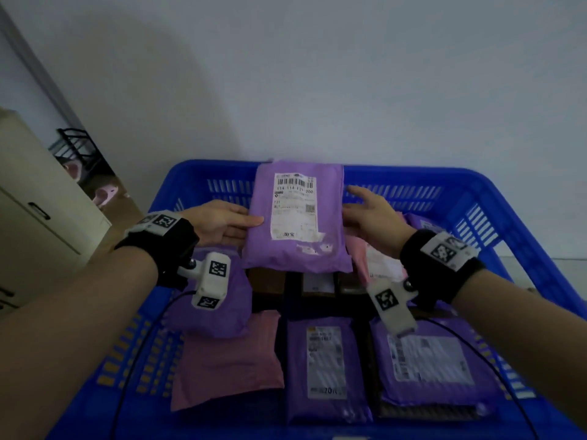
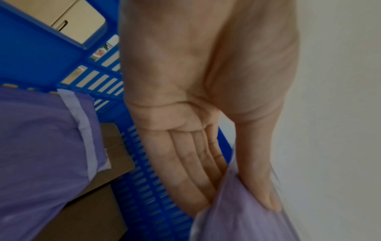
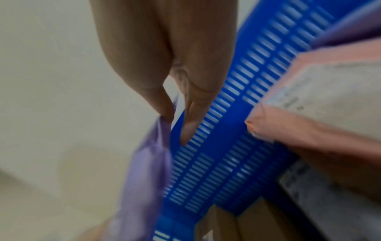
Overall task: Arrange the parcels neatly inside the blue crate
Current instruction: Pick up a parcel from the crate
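A purple parcel [image 1: 295, 217] with a white shipping label hangs flat above the back middle of the blue crate [image 1: 524, 198]. My left hand [image 1: 251, 225] pinches its left edge, thumb on top and fingers beneath, as the left wrist view shows [image 2: 237, 207]. My right hand [image 1: 351, 208] holds the right edge between thumb and straight fingers [image 3: 176, 128]. Below lie a pink parcel [image 1: 227, 360], a labelled purple parcel [image 1: 324, 366], a wider purple parcel [image 1: 435, 363], another purple one [image 1: 222, 306] and a labelled pink one [image 1: 378, 262].
Brown cardboard boxes [image 1: 314, 284] sit in the crate's middle under the held parcel. A beige cabinet [image 1: 38, 198] stands to the left of the crate. A white wall [image 1: 317, 74] rises right behind it. Cables trail from both wrist cameras over the front parcels.
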Tool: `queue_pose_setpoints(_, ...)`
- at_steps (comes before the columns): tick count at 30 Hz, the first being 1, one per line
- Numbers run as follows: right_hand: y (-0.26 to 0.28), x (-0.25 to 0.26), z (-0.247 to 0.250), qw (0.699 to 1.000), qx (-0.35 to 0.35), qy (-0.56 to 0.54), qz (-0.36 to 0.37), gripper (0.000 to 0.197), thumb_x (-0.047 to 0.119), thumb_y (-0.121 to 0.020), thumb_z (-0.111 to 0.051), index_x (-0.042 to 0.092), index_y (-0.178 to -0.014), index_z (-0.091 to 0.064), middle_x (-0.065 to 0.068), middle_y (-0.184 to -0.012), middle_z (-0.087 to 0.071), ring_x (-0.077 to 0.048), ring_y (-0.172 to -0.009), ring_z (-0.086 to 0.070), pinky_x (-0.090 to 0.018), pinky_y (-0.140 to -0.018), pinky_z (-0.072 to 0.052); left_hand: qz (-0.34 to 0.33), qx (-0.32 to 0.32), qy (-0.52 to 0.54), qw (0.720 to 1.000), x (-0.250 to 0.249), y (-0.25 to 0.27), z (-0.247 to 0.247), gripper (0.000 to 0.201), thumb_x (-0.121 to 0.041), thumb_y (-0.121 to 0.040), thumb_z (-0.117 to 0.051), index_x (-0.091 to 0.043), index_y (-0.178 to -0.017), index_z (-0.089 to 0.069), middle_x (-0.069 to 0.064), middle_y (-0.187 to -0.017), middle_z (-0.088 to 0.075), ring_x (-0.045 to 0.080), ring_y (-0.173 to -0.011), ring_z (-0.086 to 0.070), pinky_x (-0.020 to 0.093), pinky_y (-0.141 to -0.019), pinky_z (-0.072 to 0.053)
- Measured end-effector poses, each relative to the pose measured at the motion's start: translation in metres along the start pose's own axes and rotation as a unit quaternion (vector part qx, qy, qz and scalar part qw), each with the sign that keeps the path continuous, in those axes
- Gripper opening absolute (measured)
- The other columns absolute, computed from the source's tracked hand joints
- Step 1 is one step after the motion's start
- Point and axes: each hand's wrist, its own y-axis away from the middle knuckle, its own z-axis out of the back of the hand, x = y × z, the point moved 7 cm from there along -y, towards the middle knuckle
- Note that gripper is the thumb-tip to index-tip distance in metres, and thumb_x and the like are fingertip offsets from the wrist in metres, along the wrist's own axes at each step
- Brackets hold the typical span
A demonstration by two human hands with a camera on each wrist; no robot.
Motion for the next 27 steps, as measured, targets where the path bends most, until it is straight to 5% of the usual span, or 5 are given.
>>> queue_pose_setpoints(5,0.016,-0.014,-0.006,0.992,0.042,0.106,-0.059,0.017,0.015,-0.094,-0.054,0.010,-0.110,-0.057,-0.018,-0.102,-0.061,-0.026,-0.077,-0.061,-0.036,-0.070,-0.058,0.058,0.012,-0.084,0.995,0.025,0.000,-0.015,0.036,-0.010,-0.079,-0.071,-0.019,-0.110,-0.055,0.006,-0.106,-0.069,0.022,-0.079,-0.067,0.030,-0.070,-0.060)
queue_pose_setpoints(11,0.034,-0.051,-0.021,0.931,0.087,0.353,-0.016,0.046,0.008,-0.082,-0.069,0.004,-0.119,-0.043,-0.013,-0.109,-0.062,-0.029,-0.096,-0.063,-0.048,-0.082,-0.055,0.141,0.034,-0.128,0.981,0.068,-0.007,-0.037,0.020,-0.002,-0.087,-0.060,0.000,-0.107,-0.063,0.015,-0.099,-0.070,0.021,-0.077,-0.070,0.029,-0.065,-0.061)
queue_pose_setpoints(16,0.049,-0.087,-0.014,0.871,0.105,0.479,-0.021,0.062,0.015,-0.086,-0.064,-0.002,-0.133,-0.028,-0.018,-0.130,-0.051,-0.030,-0.116,-0.053,-0.026,-0.086,-0.040,0.164,0.062,-0.133,0.976,0.100,-0.021,-0.064,0.013,-0.001,-0.090,-0.056,-0.011,-0.094,-0.063,0.006,-0.076,-0.075,0.018,-0.061,-0.072,0.031,-0.066,-0.060)
queue_pose_setpoints(20,0.062,-0.122,-0.002,0.868,0.165,0.457,-0.105,0.043,0.010,-0.085,-0.065,-0.002,-0.117,-0.038,-0.018,-0.115,-0.056,-0.035,-0.101,-0.062,-0.046,-0.076,-0.056,0.221,0.123,-0.148,0.956,0.127,-0.022,-0.082,0.013,-0.001,-0.090,-0.055,-0.008,-0.095,-0.064,0.010,-0.078,-0.076,0.021,-0.064,-0.073,0.033,-0.070,-0.059)
queue_pose_setpoints(27,0.063,-0.166,0.017,0.856,0.198,0.342,-0.332,0.010,0.001,-0.092,-0.053,0.000,-0.087,-0.046,-0.027,-0.083,-0.057,-0.032,-0.065,-0.061,-0.035,-0.059,-0.058,0.292,0.166,-0.168,0.927,0.151,-0.027,-0.108,0.012,-0.003,-0.092,-0.054,-0.008,-0.098,-0.063,0.010,-0.073,-0.075,0.022,-0.062,-0.073,0.031,-0.063,-0.060)
